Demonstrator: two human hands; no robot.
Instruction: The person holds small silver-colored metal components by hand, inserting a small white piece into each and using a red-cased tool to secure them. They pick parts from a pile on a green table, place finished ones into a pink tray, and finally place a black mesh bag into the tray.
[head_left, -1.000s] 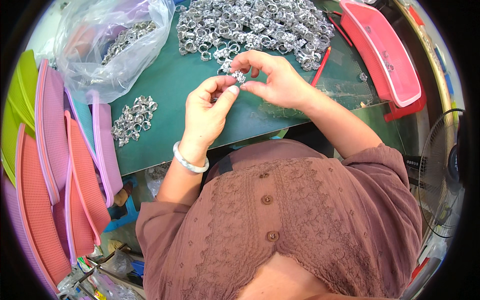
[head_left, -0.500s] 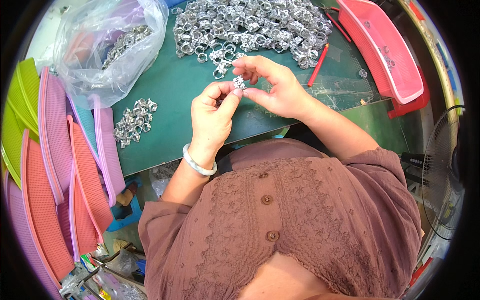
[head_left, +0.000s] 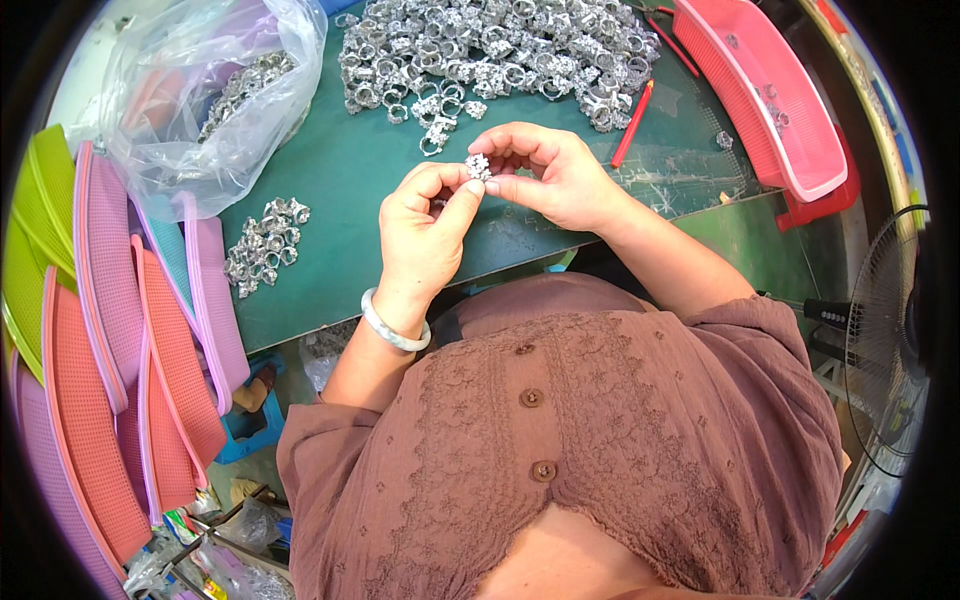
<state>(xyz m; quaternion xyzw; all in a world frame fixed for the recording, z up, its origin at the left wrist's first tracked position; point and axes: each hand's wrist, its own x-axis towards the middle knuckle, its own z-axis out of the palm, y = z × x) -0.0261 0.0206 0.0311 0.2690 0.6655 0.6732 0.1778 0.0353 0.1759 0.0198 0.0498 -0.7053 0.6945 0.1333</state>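
1. Ring (head_left: 479,167): between both hands, above the green table (head_left: 345,215), near the ring pile (head_left: 510,50).
2. Left hand (head_left: 425,228): thumb and forefinger clamped on it.
3. Right hand (head_left: 562,185): fingertips at its edge; cannot tell whether they grip.

Knobbly, shiny metal ring (head_left: 479,167) and crinkled, glossy plastic bag (head_left: 222,160).

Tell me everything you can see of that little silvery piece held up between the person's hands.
The little silvery piece looks like metal, its pale, knobbly face clustered with small bumps or stones, too tiny to tell which. It is held above the green tabletop in the grip of the left hand, thumb and index finger at its lower left. The right hand curves round its other side; whether it touches is unclear. Any band is hidden.
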